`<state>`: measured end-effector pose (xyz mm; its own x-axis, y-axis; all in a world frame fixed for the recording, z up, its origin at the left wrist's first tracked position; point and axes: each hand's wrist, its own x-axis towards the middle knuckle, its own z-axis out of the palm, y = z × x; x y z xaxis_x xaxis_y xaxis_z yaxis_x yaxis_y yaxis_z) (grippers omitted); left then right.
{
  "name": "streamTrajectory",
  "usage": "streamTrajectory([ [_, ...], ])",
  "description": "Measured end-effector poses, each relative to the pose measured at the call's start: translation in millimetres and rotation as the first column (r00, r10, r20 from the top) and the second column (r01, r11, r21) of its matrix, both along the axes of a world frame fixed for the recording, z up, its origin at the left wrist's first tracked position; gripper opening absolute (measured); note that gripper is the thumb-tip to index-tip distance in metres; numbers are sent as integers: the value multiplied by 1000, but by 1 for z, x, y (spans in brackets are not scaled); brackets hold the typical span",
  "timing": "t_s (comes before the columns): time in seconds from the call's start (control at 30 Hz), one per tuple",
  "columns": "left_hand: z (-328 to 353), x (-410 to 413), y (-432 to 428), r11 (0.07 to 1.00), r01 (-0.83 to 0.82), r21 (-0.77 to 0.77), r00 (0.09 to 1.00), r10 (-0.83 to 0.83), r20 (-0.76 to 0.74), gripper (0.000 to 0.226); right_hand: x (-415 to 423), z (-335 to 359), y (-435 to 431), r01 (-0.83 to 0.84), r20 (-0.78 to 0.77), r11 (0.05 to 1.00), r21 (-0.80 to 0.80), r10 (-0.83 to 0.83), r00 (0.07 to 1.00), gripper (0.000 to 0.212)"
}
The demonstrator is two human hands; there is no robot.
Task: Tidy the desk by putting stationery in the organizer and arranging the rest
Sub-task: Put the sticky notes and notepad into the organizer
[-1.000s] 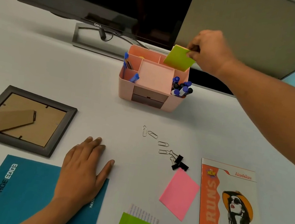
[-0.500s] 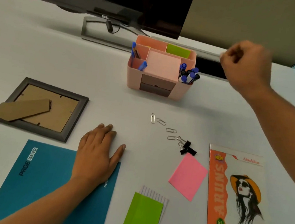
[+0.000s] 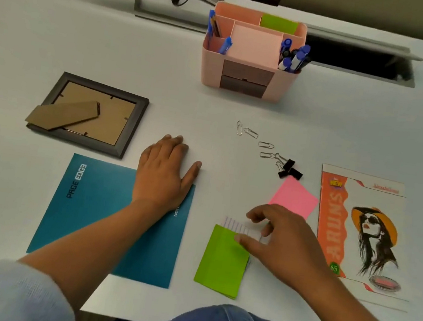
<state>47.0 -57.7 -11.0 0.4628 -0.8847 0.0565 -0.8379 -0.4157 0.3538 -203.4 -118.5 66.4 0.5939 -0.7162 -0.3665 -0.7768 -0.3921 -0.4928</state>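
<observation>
Fingers [image 3: 254, 216] of right hand [image 3: 283, 241] curled over striped pad [image 3: 239, 225] near front worktop [image 3: 60, 30] edge, pinch uncertain; left hand [image 3: 165, 173] lay spread flat.

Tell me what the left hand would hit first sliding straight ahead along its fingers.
From the left hand, bare desk, then probably the pink organizer, near its left front corner; picture frame and paper clips lie either side.

My left hand [image 3: 165, 173] lies flat, palm down, fingers straight, thumb splayed. My right hand [image 3: 283, 241] is palm down, fingers bent, thumb held apart.
</observation>
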Motion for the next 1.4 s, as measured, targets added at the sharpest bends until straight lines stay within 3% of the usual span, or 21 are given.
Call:
streamTrajectory([
  [0.1,-1,0,0,1000,-1,-3,1000,1,3,50,-3,-1,25,-198,-128,980,28,200,971,101],
  [0.17,-1,0,1,1000,2,-5,1000,-2,5,50,-2,-8,31,-283,-191,959,16,280,941,115],
  [0.53,-1,0,1,1000,-3,-5,1000,3,-6,54,54,-16,-34,-206,-150,965,-165,182,972,108],
  [0.93,-1,1,1,1000,-8,-18,999,8,-35,57,63,-16,-22,-193,-134,969,-155,173,976,111],
  [1.03,-1,1,1,1000,-5,-9,1000,5,-26,57,65,-12,-23,-222,-184,955,-195,187,965,100],
  [1.23,1,-1,2,1000,-10,-6,1000,10,-21,59,62,0,-31,-119,22,989,-90,122,992,26],
  [1.4,1,0,3,1000,-12,5,1000,12,-22,59,58,38,-49,-177,65,980,-95,184,981,12],
])
